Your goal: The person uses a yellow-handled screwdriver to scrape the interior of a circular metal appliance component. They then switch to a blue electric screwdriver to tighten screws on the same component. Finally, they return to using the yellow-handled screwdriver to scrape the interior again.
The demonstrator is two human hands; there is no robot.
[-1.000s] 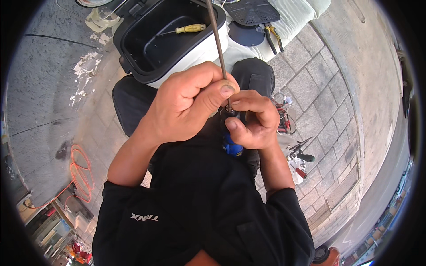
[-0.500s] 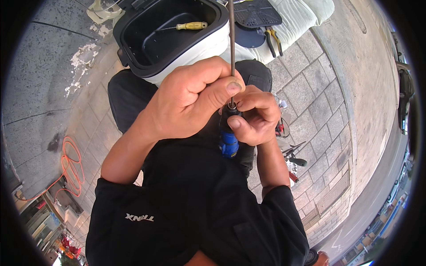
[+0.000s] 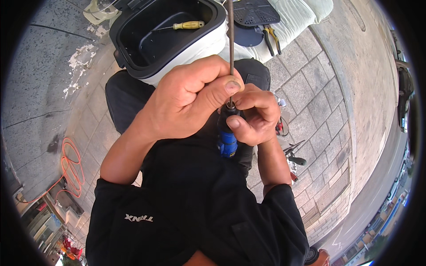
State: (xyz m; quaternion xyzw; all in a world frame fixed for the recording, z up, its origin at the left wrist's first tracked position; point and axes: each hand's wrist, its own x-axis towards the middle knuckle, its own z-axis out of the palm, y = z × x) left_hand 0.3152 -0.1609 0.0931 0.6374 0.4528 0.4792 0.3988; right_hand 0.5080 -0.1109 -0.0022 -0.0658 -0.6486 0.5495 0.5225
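Note:
My left hand (image 3: 184,99) is closed, its thumb and fingers pinching a long thin metal bit (image 3: 231,40) that runs upright toward the far edge. The lower end of the bit sits at the metal-rimmed mouth of a power drill (image 3: 227,144) with a blue body and black nose. My right hand (image 3: 257,117) is closed around that nose, thumb on the near side and index finger by the rim. The drill rests between my thighs with its nose pointing away from me; its lower part is hidden.
Ahead on the left stands a white appliance with a black inner basin (image 3: 171,48), where a yellow-handled screwdriver (image 3: 188,25) lies. Pliers (image 3: 271,40) and a perforated black plate (image 3: 255,12) lie on a pale cushion (image 3: 295,22). Loose tools (image 3: 295,159) lie right; an orange hose (image 3: 71,166) left.
The whole view has shifted very slightly. Both hands keep the same hold on the bit and drill.

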